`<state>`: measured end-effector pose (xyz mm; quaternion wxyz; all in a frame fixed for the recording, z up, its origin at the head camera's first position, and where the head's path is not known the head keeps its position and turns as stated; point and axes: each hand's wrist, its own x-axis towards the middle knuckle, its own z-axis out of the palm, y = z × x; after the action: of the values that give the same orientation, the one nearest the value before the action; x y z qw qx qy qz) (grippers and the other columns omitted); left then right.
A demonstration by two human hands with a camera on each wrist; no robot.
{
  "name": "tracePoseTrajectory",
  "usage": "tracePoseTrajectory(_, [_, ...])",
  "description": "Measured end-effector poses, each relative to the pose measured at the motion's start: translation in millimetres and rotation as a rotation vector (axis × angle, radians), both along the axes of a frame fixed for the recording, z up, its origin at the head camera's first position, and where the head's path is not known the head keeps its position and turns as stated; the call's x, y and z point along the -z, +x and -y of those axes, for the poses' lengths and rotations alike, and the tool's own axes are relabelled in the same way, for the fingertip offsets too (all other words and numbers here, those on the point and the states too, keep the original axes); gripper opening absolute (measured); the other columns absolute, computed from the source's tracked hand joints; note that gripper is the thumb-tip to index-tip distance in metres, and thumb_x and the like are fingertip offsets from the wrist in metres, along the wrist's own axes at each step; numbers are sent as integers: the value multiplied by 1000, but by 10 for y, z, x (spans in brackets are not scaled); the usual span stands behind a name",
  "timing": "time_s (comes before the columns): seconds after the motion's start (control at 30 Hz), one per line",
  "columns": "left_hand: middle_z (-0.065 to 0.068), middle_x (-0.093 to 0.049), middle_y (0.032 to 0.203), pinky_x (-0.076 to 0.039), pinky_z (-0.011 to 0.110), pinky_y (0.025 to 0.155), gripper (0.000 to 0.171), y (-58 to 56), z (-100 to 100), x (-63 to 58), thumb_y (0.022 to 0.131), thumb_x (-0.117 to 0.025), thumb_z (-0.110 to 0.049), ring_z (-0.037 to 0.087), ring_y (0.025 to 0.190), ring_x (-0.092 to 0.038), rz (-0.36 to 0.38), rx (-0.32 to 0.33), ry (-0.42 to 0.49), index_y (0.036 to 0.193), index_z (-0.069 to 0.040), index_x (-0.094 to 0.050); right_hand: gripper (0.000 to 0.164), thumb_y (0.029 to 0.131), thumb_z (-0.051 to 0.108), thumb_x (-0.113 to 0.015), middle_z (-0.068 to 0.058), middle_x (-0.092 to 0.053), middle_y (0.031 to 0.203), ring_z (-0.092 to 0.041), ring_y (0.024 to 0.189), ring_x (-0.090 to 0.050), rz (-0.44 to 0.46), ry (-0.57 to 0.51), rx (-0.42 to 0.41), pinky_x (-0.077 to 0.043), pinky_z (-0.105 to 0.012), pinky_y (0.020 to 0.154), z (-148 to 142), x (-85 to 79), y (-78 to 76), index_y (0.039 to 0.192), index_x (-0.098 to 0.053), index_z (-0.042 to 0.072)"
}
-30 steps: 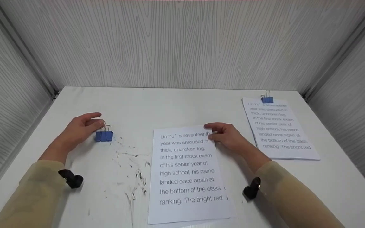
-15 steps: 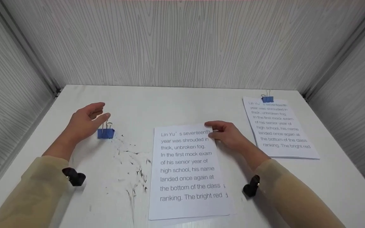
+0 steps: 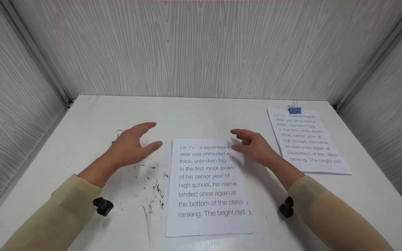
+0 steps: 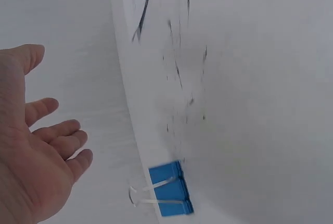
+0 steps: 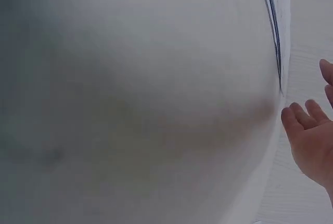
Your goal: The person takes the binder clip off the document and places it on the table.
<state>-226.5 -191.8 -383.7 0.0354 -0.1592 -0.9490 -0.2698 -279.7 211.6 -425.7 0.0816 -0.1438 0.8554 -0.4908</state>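
Left hand point(image 3: 131, 146) spread, empty; blue binder clip point(image 4: 170, 190) on table behind it. Right hand point(image 3: 255, 146) spread over paper stack point(image 3: 208, 188).

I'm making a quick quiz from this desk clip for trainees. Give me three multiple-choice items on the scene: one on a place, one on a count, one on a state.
1. Where does the loose binder clip lie?
A. on the table left of the middle sheets
B. on top of the middle sheets
C. in the right hand

2. How many blue binder clips show in the head view?
A. one
B. two
C. four

3. How is the left hand?
A. open, holding nothing
B. pinching the clip
C. pressing flat on the sheets

Answers:
1 A: the clip rests on the bare table, partly hidden behind the left hand, apart from the middle sheets.
2 B: one by the left hand, and the far clip on the stack at right.
3 A: its fingers are spread in the air, as are those of the right hand.
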Motion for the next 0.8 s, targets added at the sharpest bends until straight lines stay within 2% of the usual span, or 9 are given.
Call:
tracePoseTrajectory(0.1, [6, -31, 156, -26, 51, 114, 82, 182, -269, 44, 90, -53, -65, 28, 144, -27, 32, 48, -94, 154, -19, -30, 60, 86, 35, -74, 7, -48, 145, -21, 137, -40, -98, 198, -48, -32, -42, 112, 0, -50, 180, 141, -52, 24])
tracePoseTrajectory(0.23, [10, -28, 157, -23, 52, 114, 91, 426, -593, 163, 85, -48, -75, 31, 144, -26, 44, 107, -231, 155, -20, -27, 73, 83, 49, -73, 0, -37, 154, -24, 142, -32, -194, 467, -125, -30, -46, 112, 33, -73, 479, 146, -46, 26])
tracePoseTrajectory(0.4, [17, -26, 157, -19, 52, 116, 101, 647, -830, 353, 81, -43, -81, 34, 144, -24, 41, 188, -379, 155, -15, -26, 89, 77, 65, -70, -6, -29, 158, -28, 145, -24, -259, 729, -187, -28, -52, 113, 76, -59, 824, 150, -40, 24])
tracePoseTrajectory(0.6, [19, -24, 157, -15, 53, 116, 101, 762, -840, 492, 81, -45, -80, 36, 145, -21, 64, 235, -426, 154, -13, -29, 95, 75, 73, -65, -7, -31, 157, -24, 145, -25, -306, 831, -258, -22, -51, 115, 61, -28, 1057, 151, -38, 23])
tracePoseTrajectory(0.8, [17, -23, 158, -14, 51, 117, 100, 747, -761, 495, 80, -46, -80, 34, 146, -19, 73, 224, -451, 154, -14, -30, 90, 78, 71, -63, -6, -29, 158, -21, 145, -26, -269, 820, -294, -20, -48, 117, 106, 1, 1081, 151, -38, 24])
